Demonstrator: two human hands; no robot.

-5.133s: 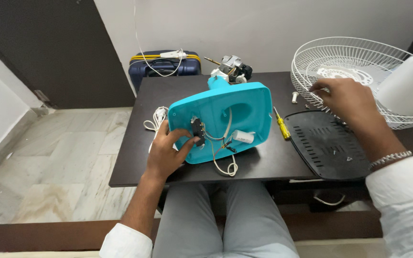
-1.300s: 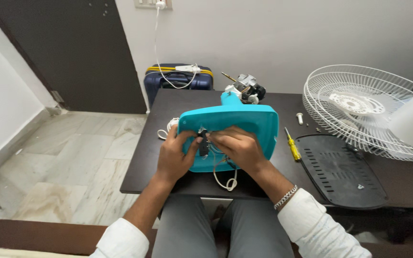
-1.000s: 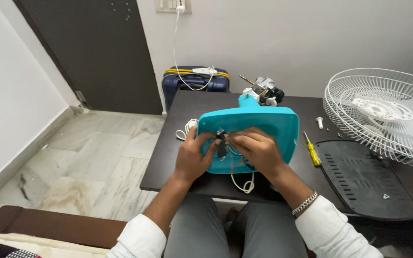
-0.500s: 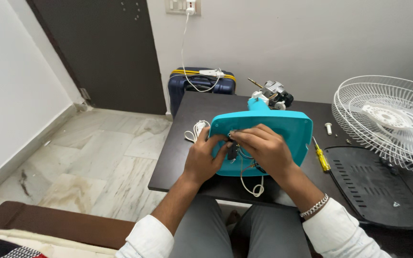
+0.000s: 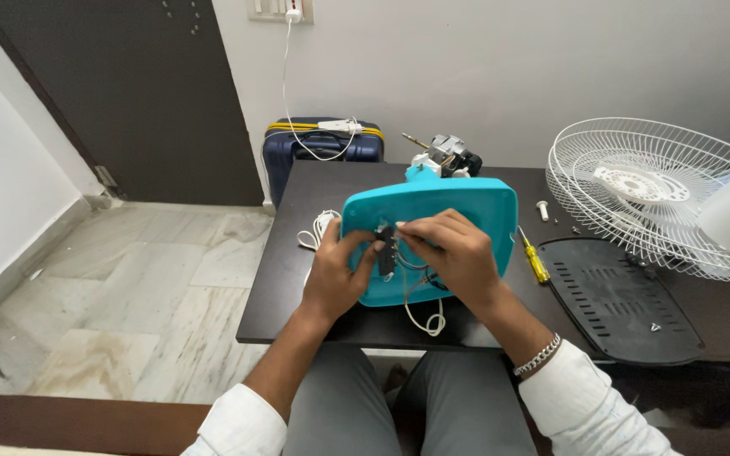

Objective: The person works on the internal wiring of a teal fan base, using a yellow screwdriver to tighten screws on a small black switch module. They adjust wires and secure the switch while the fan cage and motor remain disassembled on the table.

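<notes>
A turquoise fan base point(image 5: 466, 207) stands tilted on the dark table point(image 5: 289, 295), its open underside facing me. My left hand point(image 5: 335, 274) grips the base's left edge, thumb and fingers beside a small black part point(image 5: 385, 250) inside it. My right hand point(image 5: 454, 253) rests on the underside and pinches that black part and its wires. A white cord point(image 5: 422, 319) loops out below the base. The fan motor point(image 5: 449, 154) sticks up behind the base.
A yellow-handled screwdriver point(image 5: 534, 260) lies right of the base. A black vented cover point(image 5: 623, 297) lies further right, below a white wire fan guard point(image 5: 644, 190). A coiled white cable point(image 5: 318, 228) lies left of the base. A dark blue suitcase point(image 5: 318, 152) stands behind the table.
My right hand left the fan guard and came onto the base's underside beside my left hand. Both hands now work at the black part. The view has shifted left.
</notes>
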